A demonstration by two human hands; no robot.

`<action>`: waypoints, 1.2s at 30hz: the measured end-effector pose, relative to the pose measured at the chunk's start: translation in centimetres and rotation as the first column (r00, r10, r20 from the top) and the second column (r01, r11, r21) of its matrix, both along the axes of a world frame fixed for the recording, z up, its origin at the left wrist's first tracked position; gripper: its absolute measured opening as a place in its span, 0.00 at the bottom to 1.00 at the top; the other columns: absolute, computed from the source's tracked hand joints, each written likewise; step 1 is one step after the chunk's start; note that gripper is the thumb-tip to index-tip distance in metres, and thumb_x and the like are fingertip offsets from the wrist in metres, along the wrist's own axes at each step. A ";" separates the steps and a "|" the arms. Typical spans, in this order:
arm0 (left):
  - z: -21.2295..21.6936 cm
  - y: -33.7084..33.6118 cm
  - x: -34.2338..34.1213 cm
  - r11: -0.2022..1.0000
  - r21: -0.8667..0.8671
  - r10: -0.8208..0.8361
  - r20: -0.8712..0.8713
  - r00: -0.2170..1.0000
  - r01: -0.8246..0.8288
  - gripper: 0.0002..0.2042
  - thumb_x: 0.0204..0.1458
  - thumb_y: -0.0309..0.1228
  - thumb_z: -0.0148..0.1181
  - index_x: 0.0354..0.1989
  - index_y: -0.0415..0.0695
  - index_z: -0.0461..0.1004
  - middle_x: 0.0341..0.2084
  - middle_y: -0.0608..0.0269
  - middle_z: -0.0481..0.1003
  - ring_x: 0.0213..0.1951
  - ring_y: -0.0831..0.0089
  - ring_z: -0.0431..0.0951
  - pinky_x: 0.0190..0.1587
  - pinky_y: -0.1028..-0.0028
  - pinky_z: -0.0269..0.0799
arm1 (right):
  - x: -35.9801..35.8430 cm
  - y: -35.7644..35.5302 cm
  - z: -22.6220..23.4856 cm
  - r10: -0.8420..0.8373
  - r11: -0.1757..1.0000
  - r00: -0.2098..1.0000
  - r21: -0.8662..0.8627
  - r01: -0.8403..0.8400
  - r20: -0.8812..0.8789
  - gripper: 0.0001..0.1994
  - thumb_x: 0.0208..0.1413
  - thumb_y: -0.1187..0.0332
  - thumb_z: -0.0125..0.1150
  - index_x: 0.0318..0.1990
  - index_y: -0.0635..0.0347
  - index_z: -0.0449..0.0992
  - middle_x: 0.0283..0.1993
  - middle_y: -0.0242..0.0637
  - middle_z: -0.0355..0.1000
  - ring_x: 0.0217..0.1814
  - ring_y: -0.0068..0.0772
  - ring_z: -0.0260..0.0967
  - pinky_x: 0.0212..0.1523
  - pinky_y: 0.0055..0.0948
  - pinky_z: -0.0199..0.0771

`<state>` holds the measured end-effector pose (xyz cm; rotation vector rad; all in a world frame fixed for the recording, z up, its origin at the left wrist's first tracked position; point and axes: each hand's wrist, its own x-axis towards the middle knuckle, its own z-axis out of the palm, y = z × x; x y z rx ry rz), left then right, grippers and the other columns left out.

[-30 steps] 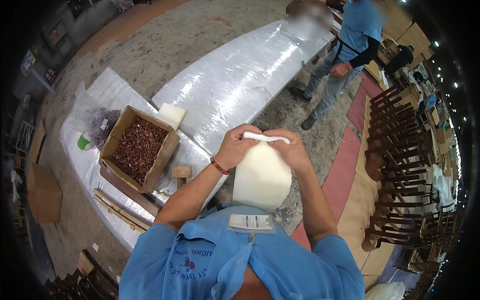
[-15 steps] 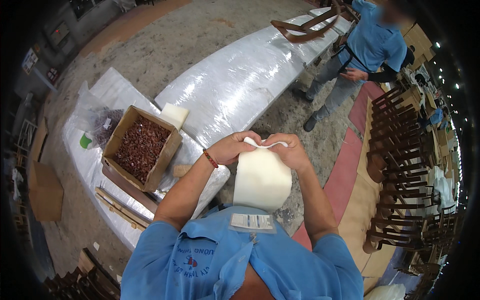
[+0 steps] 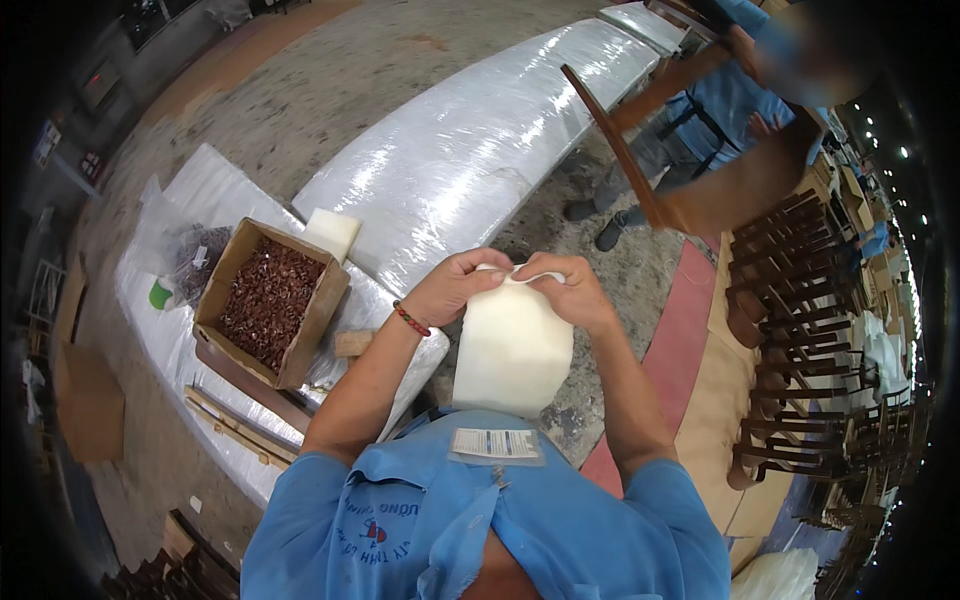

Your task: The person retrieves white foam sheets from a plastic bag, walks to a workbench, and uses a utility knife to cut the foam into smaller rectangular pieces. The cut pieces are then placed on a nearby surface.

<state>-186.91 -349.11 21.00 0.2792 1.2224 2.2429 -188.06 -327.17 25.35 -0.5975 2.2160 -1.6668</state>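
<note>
A cream-white sheet of foam hangs in front of my chest. Both hands pinch its far edge, close together. My left hand, with a beaded bracelet at the wrist, grips the edge near its left corner. Thumb and fingers of my right hand are closed on the same edge, which folds over toward the right. What lies under my fingertips is hidden. Left of my forearm, a cardboard box full of small reddish-brown pieces rests on the wrapped surface.
Long plastic-wrapped stacks stretch ahead. A foam block, a small wood block and wooden strips lie about the box. At the upper right, a person holds a wooden chair frame. Several dark chair frames line the right.
My hands have drawn closer together on the foam's edge, and its raised fold has flattened. The other person's wooden frame has swung lower and nearer on the right.
</note>
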 end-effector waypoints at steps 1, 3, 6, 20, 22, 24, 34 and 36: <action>0.2 0.3 0.2 0.999 -0.004 0.048 -0.020 0.999 -0.048 0.16 0.57 0.31 0.61 0.50 0.37 0.69 0.38 0.62 0.75 0.39 0.80 0.76 0.40 0.79 0.74 | 0.1 0.1 0.2 -0.015 1.000 1.000 0.009 0.016 -0.020 0.11 0.49 0.80 0.52 0.37 0.61 0.81 0.33 0.33 0.76 0.35 0.24 0.72 0.38 0.23 0.71; 0.6 0.8 0.6 0.989 -0.003 0.147 -0.069 0.987 -0.148 0.16 0.56 0.31 0.61 0.50 0.37 0.69 0.38 0.63 0.75 0.39 0.80 0.76 0.40 0.79 0.74 | 0.1 0.1 0.5 -0.026 1.000 0.996 0.011 0.027 -0.086 0.12 0.49 0.81 0.52 0.37 0.60 0.81 0.33 0.34 0.75 0.34 0.26 0.73 0.37 0.24 0.71; 0.9 1.7 1.2 0.973 -0.029 0.229 -0.047 0.972 -0.231 0.16 0.57 0.31 0.60 0.51 0.36 0.69 0.38 0.63 0.75 0.38 0.80 0.75 0.40 0.79 0.74 | 0.2 0.0 0.8 -0.001 0.999 0.973 0.042 0.011 -0.229 0.13 0.48 0.83 0.52 0.38 0.59 0.81 0.32 0.35 0.74 0.33 0.29 0.72 0.36 0.25 0.71; 1.2 1.5 1.4 0.962 -0.151 0.212 -0.115 0.971 -0.228 0.12 0.59 0.33 0.58 0.47 0.39 0.71 0.34 0.67 0.75 0.35 0.83 0.74 0.37 0.80 0.72 | 0.3 0.1 0.5 0.020 0.998 0.984 0.060 -0.010 -0.177 0.14 0.49 0.82 0.52 0.40 0.58 0.81 0.32 0.37 0.74 0.32 0.30 0.73 0.35 0.26 0.71; 1.1 1.2 1.1 0.973 -0.153 0.168 -0.061 0.984 -0.175 0.12 0.59 0.33 0.58 0.46 0.40 0.71 0.34 0.67 0.75 0.35 0.83 0.74 0.37 0.80 0.73 | 0.3 0.0 0.5 0.039 0.996 0.982 0.089 -0.023 -0.184 0.14 0.50 0.82 0.52 0.39 0.57 0.81 0.33 0.36 0.75 0.33 0.28 0.73 0.36 0.25 0.71; 0.8 1.0 0.9 0.981 -0.127 0.141 -0.052 0.989 -0.146 0.11 0.58 0.32 0.59 0.46 0.41 0.72 0.34 0.68 0.75 0.35 0.83 0.74 0.37 0.80 0.73 | 0.2 -0.1 0.5 0.049 0.996 0.989 0.075 -0.039 -0.142 0.14 0.50 0.81 0.53 0.41 0.58 0.81 0.35 0.35 0.76 0.34 0.27 0.73 0.37 0.24 0.72; 0.0 1.2 0.8 0.929 -0.204 0.254 -0.254 0.933 -0.308 0.09 0.57 0.29 0.59 0.45 0.42 0.72 0.32 0.68 0.74 0.33 0.84 0.74 0.34 0.80 0.72 | 0.5 0.4 0.5 -0.177 0.953 0.939 -0.188 0.239 0.295 0.21 0.52 0.77 0.61 0.56 0.65 0.71 0.44 0.37 0.75 0.42 0.25 0.73 0.43 0.25 0.74; 0.1 1.1 0.8 0.911 -0.246 0.253 -0.301 0.920 -0.331 0.09 0.57 0.28 0.59 0.44 0.42 0.72 0.32 0.68 0.74 0.33 0.84 0.73 0.34 0.81 0.72 | 0.4 0.8 0.5 -0.131 0.957 0.938 -0.207 0.205 0.322 0.21 0.52 0.77 0.61 0.55 0.65 0.72 0.44 0.38 0.76 0.42 0.25 0.73 0.43 0.25 0.74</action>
